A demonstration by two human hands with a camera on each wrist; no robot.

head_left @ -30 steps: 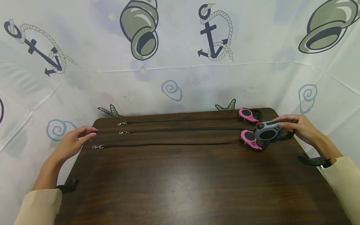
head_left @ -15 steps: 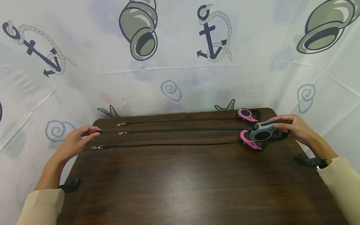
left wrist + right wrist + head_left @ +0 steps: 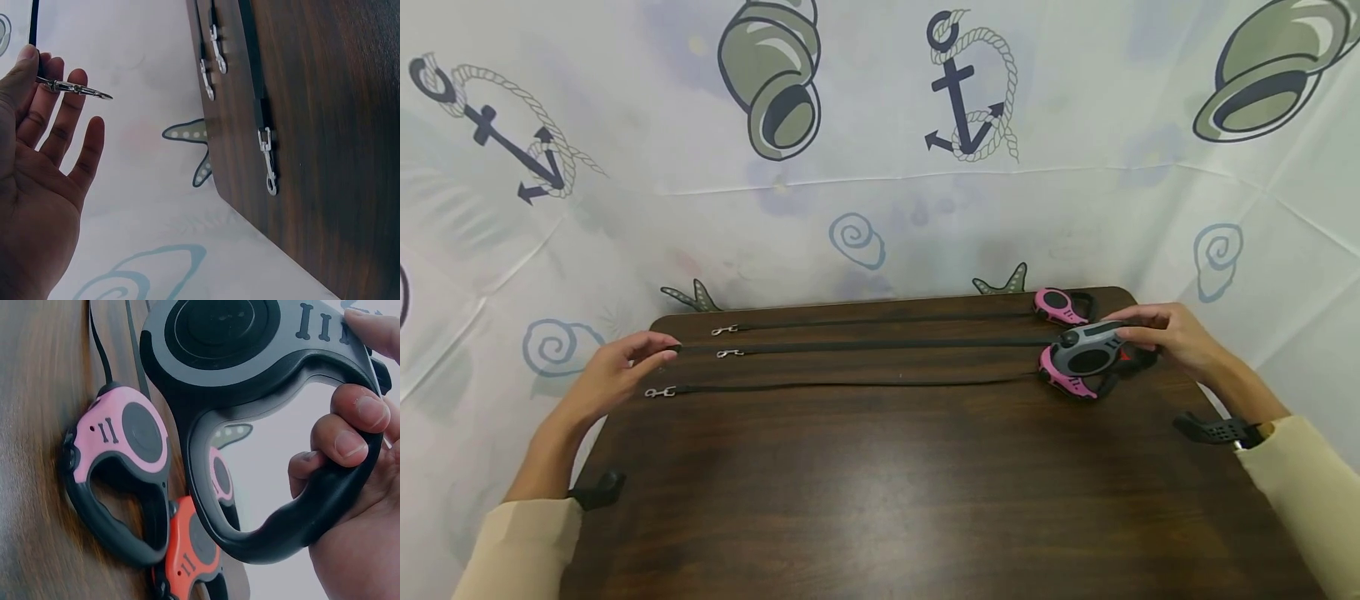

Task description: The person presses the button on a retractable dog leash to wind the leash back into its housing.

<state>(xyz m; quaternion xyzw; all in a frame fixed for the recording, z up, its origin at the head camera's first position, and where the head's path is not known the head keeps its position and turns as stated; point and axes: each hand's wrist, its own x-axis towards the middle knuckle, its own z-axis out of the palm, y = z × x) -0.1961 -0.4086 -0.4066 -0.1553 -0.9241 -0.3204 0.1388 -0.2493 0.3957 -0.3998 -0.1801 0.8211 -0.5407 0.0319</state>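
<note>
An orange leash handle (image 3: 190,550) sits half hidden beneath the grey leash handle (image 3: 250,394), cut off by the frame's lower edge; from the head view it is barely a red sliver.

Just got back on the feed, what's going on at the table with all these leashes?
A person is handling a grey retractable leash. The right hand grips its handle at the table's right end, above a pink leash housing, with another pink one behind and an orange one partly hidden. The left hand pinches the grey leash's metal clip at the left edge, its black strap stretched between. More straps lie stretched out on the wooden table.
</note>
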